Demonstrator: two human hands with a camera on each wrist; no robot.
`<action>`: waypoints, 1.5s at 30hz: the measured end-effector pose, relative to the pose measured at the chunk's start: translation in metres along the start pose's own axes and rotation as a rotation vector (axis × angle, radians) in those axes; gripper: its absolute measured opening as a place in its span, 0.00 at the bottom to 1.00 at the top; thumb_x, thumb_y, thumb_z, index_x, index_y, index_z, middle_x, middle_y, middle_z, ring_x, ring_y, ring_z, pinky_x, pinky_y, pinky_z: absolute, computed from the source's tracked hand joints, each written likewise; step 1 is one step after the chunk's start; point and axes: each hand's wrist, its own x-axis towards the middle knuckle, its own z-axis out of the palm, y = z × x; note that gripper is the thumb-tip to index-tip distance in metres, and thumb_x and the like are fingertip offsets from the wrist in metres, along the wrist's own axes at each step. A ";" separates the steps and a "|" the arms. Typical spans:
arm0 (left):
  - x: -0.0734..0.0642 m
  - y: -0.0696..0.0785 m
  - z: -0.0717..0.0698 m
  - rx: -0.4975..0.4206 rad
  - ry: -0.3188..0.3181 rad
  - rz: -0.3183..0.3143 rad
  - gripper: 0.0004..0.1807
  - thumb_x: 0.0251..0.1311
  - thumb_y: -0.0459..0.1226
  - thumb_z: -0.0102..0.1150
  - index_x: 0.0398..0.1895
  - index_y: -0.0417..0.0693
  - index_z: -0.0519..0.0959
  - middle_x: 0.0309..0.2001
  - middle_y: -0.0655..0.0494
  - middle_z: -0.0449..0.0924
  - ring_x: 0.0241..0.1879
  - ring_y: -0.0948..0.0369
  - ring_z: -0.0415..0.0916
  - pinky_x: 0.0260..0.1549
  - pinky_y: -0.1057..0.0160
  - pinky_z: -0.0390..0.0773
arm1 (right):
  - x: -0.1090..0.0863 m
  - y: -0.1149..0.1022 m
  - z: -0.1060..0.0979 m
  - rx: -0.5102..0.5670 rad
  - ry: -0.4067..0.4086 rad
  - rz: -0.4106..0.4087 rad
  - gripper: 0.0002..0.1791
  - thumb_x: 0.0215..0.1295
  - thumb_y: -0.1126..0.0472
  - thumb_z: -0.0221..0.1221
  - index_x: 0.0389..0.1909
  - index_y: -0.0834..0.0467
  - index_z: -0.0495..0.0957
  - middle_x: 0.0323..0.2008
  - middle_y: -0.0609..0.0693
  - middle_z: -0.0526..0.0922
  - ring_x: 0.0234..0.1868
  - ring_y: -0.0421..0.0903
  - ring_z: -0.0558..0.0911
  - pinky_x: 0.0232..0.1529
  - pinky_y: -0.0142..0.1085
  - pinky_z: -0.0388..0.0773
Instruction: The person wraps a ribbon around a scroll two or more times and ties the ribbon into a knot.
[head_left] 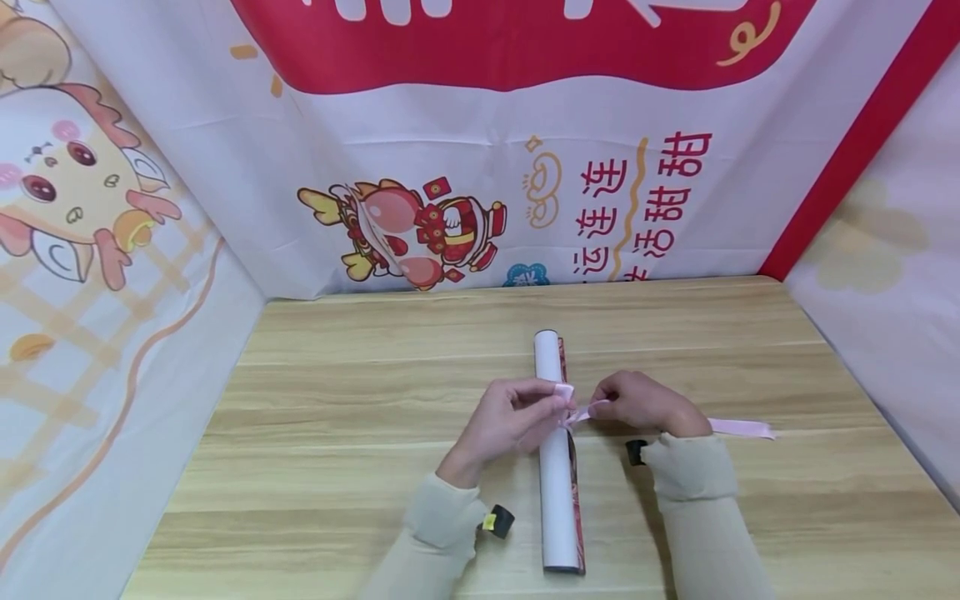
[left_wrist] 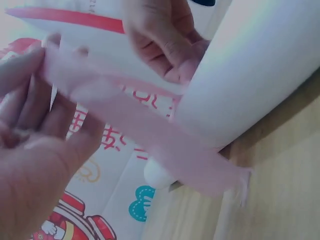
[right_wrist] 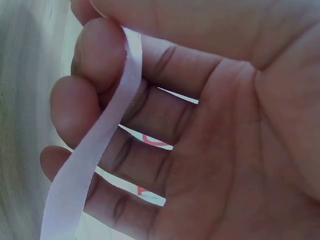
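Observation:
A white rolled-up sheet lies lengthwise on the wooden table, with a red patterned edge showing along its right side. Pink ribbon crosses the roll near its middle and gathers in a small bunch at its right side. My left hand, over the roll, pinches a length of the ribbon between thumb and fingers. Just right of the roll, my right hand pinches another length, pulled out between the hands. Its ribbon tail runs down across the curled fingers and palm. The gathered part is partly hidden by the left fingertips.
The wooden table meets a printed cloth backdrop at its far edge, with cloth walls on both sides. Small black devices sit at both wrists, the left one bearing a yellow tag.

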 end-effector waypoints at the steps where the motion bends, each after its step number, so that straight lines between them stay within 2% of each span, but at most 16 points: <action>1: 0.000 -0.001 0.001 -0.002 0.037 -0.003 0.14 0.72 0.40 0.66 0.56 0.47 0.88 0.52 0.50 0.91 0.48 0.64 0.85 0.52 0.65 0.82 | 0.000 0.000 0.000 -0.001 0.002 -0.003 0.07 0.73 0.58 0.65 0.38 0.57 0.86 0.33 0.50 0.83 0.36 0.46 0.76 0.38 0.37 0.74; 6: 0.002 -0.004 0.005 -0.041 0.226 -0.013 0.13 0.70 0.43 0.68 0.53 0.49 0.89 0.46 0.50 0.93 0.47 0.60 0.88 0.54 0.63 0.83 | 0.001 -0.001 0.000 -0.003 0.004 -0.011 0.07 0.73 0.58 0.65 0.37 0.58 0.85 0.32 0.49 0.82 0.35 0.45 0.76 0.38 0.37 0.74; 8: 0.004 -0.006 0.006 -0.054 0.273 0.001 0.13 0.69 0.42 0.69 0.52 0.47 0.89 0.45 0.48 0.93 0.46 0.58 0.90 0.54 0.62 0.85 | 0.001 -0.001 0.000 -0.004 0.004 -0.015 0.07 0.73 0.58 0.65 0.38 0.58 0.85 0.32 0.49 0.82 0.35 0.45 0.76 0.38 0.37 0.73; 10: 0.005 -0.008 0.007 -0.048 0.293 0.024 0.13 0.68 0.40 0.70 0.51 0.45 0.89 0.46 0.47 0.92 0.45 0.57 0.91 0.53 0.61 0.86 | 0.000 -0.002 -0.001 -0.007 0.006 -0.025 0.07 0.72 0.58 0.65 0.38 0.58 0.85 0.32 0.49 0.82 0.35 0.45 0.76 0.37 0.37 0.73; 13: 0.005 -0.010 0.008 0.006 0.290 0.039 0.14 0.68 0.41 0.70 0.54 0.47 0.89 0.49 0.48 0.92 0.47 0.58 0.90 0.52 0.62 0.86 | -0.001 -0.002 -0.001 -0.013 0.009 -0.036 0.08 0.72 0.58 0.65 0.38 0.58 0.85 0.32 0.49 0.83 0.34 0.44 0.76 0.37 0.37 0.73; 18: 0.005 -0.011 0.011 0.057 0.272 0.078 0.16 0.68 0.34 0.69 0.58 0.43 0.86 0.52 0.43 0.90 0.52 0.50 0.88 0.53 0.64 0.86 | -0.001 -0.001 -0.001 -0.014 0.010 -0.049 0.08 0.72 0.57 0.65 0.38 0.58 0.86 0.32 0.49 0.83 0.34 0.44 0.76 0.37 0.37 0.73; 20: 0.006 -0.011 0.012 0.052 0.286 0.084 0.17 0.66 0.32 0.70 0.58 0.41 0.86 0.51 0.41 0.90 0.52 0.48 0.89 0.53 0.64 0.86 | -0.001 -0.001 -0.001 -0.014 0.012 -0.051 0.08 0.72 0.57 0.65 0.38 0.58 0.86 0.32 0.49 0.83 0.34 0.44 0.76 0.36 0.37 0.73; 25: 0.005 -0.011 0.016 0.046 0.344 0.052 0.18 0.62 0.35 0.74 0.56 0.46 0.88 0.49 0.46 0.91 0.47 0.53 0.90 0.49 0.64 0.87 | -0.002 -0.001 0.000 -0.006 0.014 -0.048 0.07 0.72 0.58 0.65 0.37 0.58 0.85 0.31 0.49 0.82 0.33 0.44 0.75 0.36 0.37 0.72; 30: 0.006 -0.013 0.017 0.081 0.388 0.085 0.14 0.61 0.33 0.75 0.50 0.44 0.90 0.52 0.47 0.85 0.44 0.53 0.90 0.45 0.65 0.88 | -0.003 -0.002 -0.001 -0.008 0.017 -0.056 0.07 0.72 0.58 0.65 0.38 0.58 0.85 0.32 0.49 0.83 0.33 0.44 0.75 0.36 0.37 0.73; 33: 0.006 -0.013 0.016 0.105 0.388 0.103 0.10 0.61 0.32 0.75 0.46 0.42 0.90 0.52 0.47 0.81 0.43 0.53 0.89 0.46 0.65 0.88 | -0.003 -0.002 -0.001 -0.009 0.021 -0.058 0.07 0.72 0.58 0.65 0.38 0.58 0.85 0.32 0.49 0.83 0.34 0.44 0.75 0.36 0.37 0.73; 38: 0.005 -0.012 0.015 0.089 0.339 0.064 0.10 0.63 0.32 0.73 0.41 0.41 0.80 0.48 0.46 0.86 0.42 0.55 0.90 0.43 0.64 0.89 | -0.002 -0.003 -0.001 0.000 0.020 -0.041 0.07 0.72 0.58 0.65 0.38 0.58 0.85 0.32 0.50 0.83 0.34 0.45 0.76 0.37 0.37 0.73; 41: 0.005 -0.012 0.014 0.091 0.344 0.069 0.14 0.63 0.31 0.73 0.35 0.41 0.74 0.43 0.45 0.87 0.40 0.60 0.88 0.41 0.66 0.88 | -0.002 -0.003 -0.001 0.004 0.017 -0.033 0.07 0.72 0.59 0.65 0.38 0.58 0.85 0.33 0.50 0.83 0.35 0.45 0.76 0.38 0.37 0.73; 45: 0.006 -0.013 0.014 0.092 0.354 0.115 0.11 0.61 0.28 0.73 0.29 0.39 0.77 0.40 0.43 0.88 0.39 0.61 0.87 0.42 0.68 0.87 | 0.000 -0.001 0.000 0.002 0.018 -0.034 0.06 0.72 0.59 0.64 0.38 0.58 0.85 0.33 0.50 0.83 0.35 0.45 0.76 0.39 0.37 0.74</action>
